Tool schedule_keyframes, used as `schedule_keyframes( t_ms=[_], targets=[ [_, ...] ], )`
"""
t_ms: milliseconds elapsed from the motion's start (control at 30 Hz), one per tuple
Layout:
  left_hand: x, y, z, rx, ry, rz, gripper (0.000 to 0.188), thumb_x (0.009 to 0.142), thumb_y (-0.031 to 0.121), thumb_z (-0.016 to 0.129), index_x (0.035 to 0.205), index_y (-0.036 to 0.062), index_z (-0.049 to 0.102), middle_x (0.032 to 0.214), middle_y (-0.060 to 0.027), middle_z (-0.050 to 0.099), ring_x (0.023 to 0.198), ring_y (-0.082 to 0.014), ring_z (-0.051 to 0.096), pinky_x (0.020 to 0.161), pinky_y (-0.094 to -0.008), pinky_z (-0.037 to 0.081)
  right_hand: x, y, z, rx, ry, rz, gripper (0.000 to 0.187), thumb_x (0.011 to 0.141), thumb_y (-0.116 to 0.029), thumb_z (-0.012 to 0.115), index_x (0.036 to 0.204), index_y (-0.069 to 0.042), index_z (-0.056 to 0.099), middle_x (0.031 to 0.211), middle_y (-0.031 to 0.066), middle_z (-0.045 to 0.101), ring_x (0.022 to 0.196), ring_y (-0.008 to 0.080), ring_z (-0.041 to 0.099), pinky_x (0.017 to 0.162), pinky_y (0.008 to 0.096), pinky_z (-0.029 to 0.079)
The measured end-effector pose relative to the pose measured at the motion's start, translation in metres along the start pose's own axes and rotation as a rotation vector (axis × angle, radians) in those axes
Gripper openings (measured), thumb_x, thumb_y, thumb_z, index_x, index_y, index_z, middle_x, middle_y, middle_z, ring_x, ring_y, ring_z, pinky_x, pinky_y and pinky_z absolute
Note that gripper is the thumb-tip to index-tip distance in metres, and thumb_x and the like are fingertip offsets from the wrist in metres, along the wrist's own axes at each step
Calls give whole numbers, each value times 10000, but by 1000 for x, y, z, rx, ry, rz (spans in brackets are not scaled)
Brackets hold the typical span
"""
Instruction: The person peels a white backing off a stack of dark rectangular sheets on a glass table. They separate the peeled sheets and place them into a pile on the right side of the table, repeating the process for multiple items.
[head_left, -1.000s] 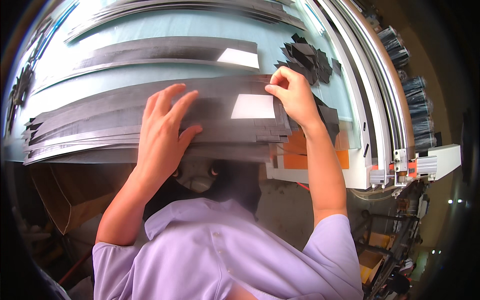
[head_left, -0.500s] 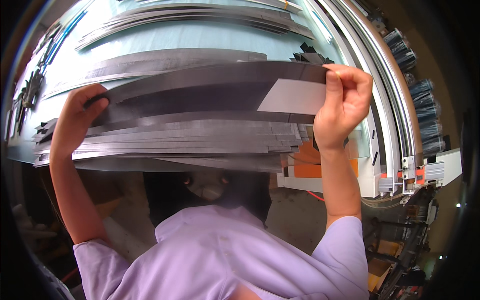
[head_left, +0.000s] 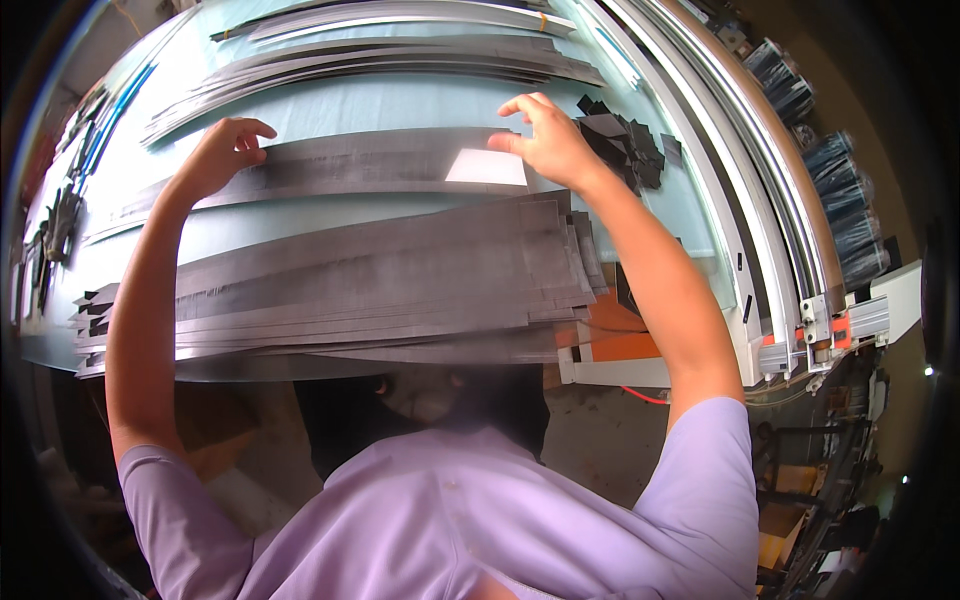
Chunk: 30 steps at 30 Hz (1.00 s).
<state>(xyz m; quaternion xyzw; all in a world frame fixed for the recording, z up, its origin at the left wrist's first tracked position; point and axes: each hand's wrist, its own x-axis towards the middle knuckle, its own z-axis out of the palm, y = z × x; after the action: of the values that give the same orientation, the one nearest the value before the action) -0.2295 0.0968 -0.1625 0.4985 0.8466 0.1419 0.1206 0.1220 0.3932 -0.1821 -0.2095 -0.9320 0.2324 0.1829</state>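
Observation:
My left hand (head_left: pixel 222 158) hovers at the left part of a dark grey flat strip (head_left: pixel 350 165) in the middle of the table, thumb and fingers curved and apart. Near the strip's right end is my right hand (head_left: pixel 550 142), its thumb and forefinger spread with nothing between them. A bright four-sided patch shows on the strip beside that hand; I cannot tell whether it is a reflection. Closer to me lies a thick pile of similar grey strips (head_left: pixel 370 270), fanned unevenly, with a broad strip on top. My left forearm crosses above this pile.
More strip bundles (head_left: pixel 390 65) lie farther back on the pale blue table (head_left: pixel 400 105). Dark offcuts (head_left: pixel 630 150) are heaped right of my right hand. A metal rail (head_left: pixel 775 190) borders the table's right side. An orange sheet (head_left: pixel 620 345) is by the near right corner.
The strip held between both hands has been let go, apparently onto the near pile. Both hands have opened and moved away from me over the middle strip, the right one also leftward.

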Motion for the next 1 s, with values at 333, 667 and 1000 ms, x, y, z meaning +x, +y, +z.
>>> schedule_keyframes(
  t_ms=[333, 667, 1000],
  targets=[
    [-20, 52, 14, 152, -82, 151, 941, 674, 105, 925, 1530, 109, 536, 1486, -145, 561, 1387, -360, 508, 1178, -477, 428, -3, -18, -24, -31, -507, -90, 682, 743, -343, 853, 1286, -67, 547, 1373, 152, 535, 1288, 314, 519, 1079, 403, 442],
    [-22, 21, 18, 79, 49, 279, 1058, 744, -35, 842, 1643, 267, 373, 1657, -150, 418, 1553, -335, 351, 1273, -549, 292, -32, 0, -66, 58, -29, -123, 294, 887, -186, 789, 1116, -16, 716, 1122, 125, 720, 990, 208, 684, 890, 333, 539],
    [-167, 160, 50, -78, 142, 436, 561, 813, 99, 801, 1364, 123, 704, 1469, -131, 623, 1421, -358, 543, 1223, -545, 383, -271, 35, -120, -79, 10, 94, 244, 831, 70, 729, 1068, 19, 762, 1116, 101, 773, 1080, 255, 698, 943, 350, 559]
  ],
)
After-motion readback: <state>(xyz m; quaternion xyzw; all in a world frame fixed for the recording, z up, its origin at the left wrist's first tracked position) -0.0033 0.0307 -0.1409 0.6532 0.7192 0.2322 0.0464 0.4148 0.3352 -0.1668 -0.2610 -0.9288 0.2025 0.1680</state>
